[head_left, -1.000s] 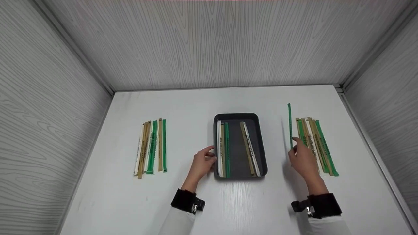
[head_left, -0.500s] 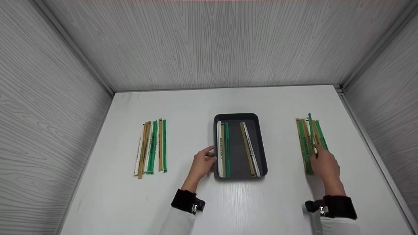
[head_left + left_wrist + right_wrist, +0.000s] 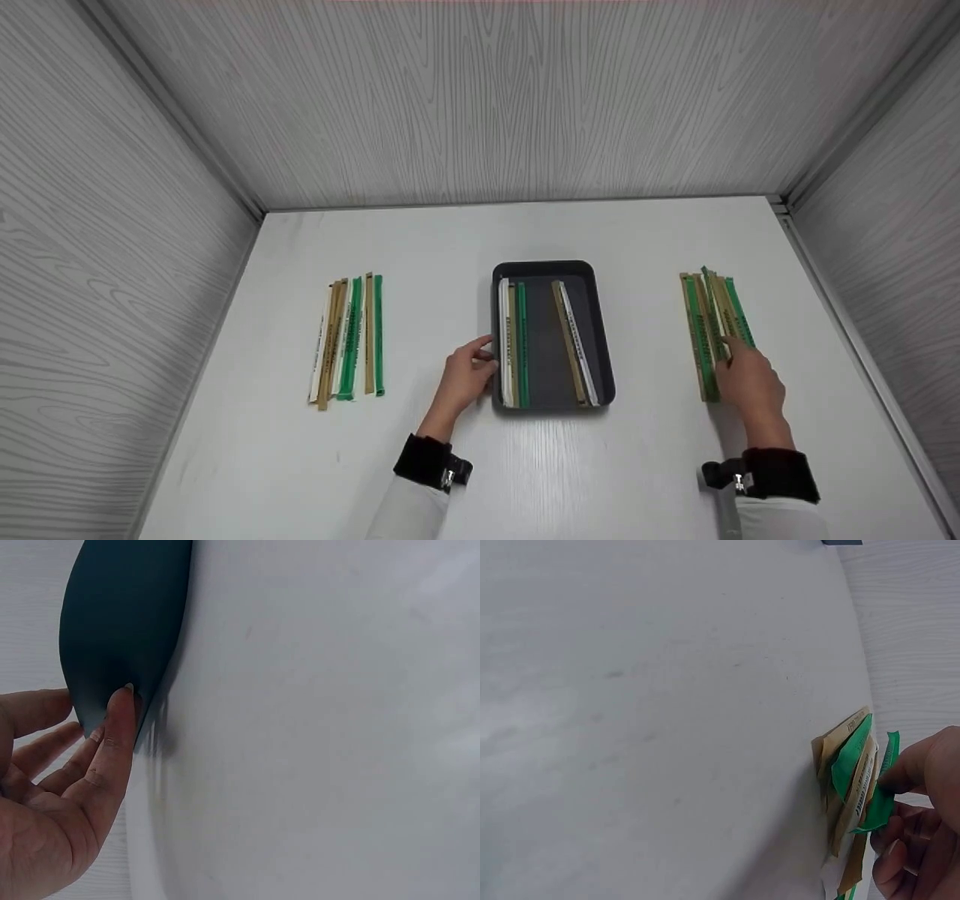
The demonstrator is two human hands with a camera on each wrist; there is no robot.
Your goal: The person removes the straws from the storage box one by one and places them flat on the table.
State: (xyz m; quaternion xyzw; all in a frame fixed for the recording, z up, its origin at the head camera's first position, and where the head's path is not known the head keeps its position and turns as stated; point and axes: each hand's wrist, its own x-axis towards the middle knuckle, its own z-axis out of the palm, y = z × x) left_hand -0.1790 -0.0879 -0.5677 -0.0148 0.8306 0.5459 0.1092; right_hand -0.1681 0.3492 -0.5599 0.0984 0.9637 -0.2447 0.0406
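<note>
My right hand (image 3: 751, 382) pinches a green paper-wrapped straw (image 3: 881, 802) between thumb and fingers, low over the right-hand group of wrapped straws (image 3: 695, 322). That group mixes green, brown and white wrappers, and my hand covers its lower right part. At the middle of the table, my left hand (image 3: 466, 375) grips the left edge of a dark rectangular tray (image 3: 551, 268). In the left wrist view its fingers press against the tray's outer wall (image 3: 127, 607). Inside the tray lie a white, a brown and a green straw (image 3: 523, 345) on the left, plus a brown and a white straw (image 3: 576, 341) on the right.
Another group of white, brown and green wrapped straws (image 3: 349, 337) lies on the left of the white table (image 3: 435, 240). Grey wood-grain panels (image 3: 480, 105) enclose the table at the back and both sides.
My right hand has carried the green straw rightward from beside the right-hand group and lowered it onto that group. The left hand and tray have stayed put.
</note>
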